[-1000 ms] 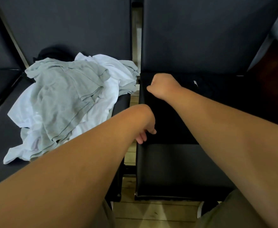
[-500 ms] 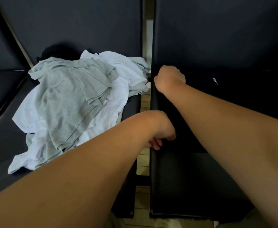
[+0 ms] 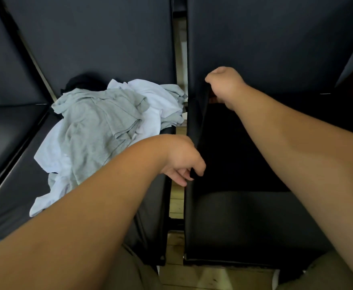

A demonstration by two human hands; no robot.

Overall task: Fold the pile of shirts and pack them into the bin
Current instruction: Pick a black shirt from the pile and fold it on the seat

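**Black shirt held by its left edge, fold under way**

The step in hand looked to be the folding of one black shirt (image 3: 234,155), which was spread on the right-hand seat (image 3: 244,222). It was dark cloth on dark padding, so its outline was hard to trace. The right hand (image 3: 225,86), curled into a fist at about 12 o'clock of the garment, gripped the far end of its left edge, where the cloth stood lifted off the seat. The left hand (image 3: 182,162), at about 9 o'clock of the shirt, pinched the near part of that same edge between thumb and bent fingers. The edge ran raised between the two hands.

The next move probably called for carrying that edge across toward 3 o'clock. Both hands would need to travel together so the fold line stayed straight, and the cloth would then be laid down and smoothed.

The pile of shirts (image 3: 100,126) lay on the left-hand seat (image 3: 8,206), at about 10 o'clock from the left hand and well apart from the right. It was mostly grey and white cloth, with something dark at its far end, and neither hand touched it. No bin was in view, so most of the task seemed to remain.
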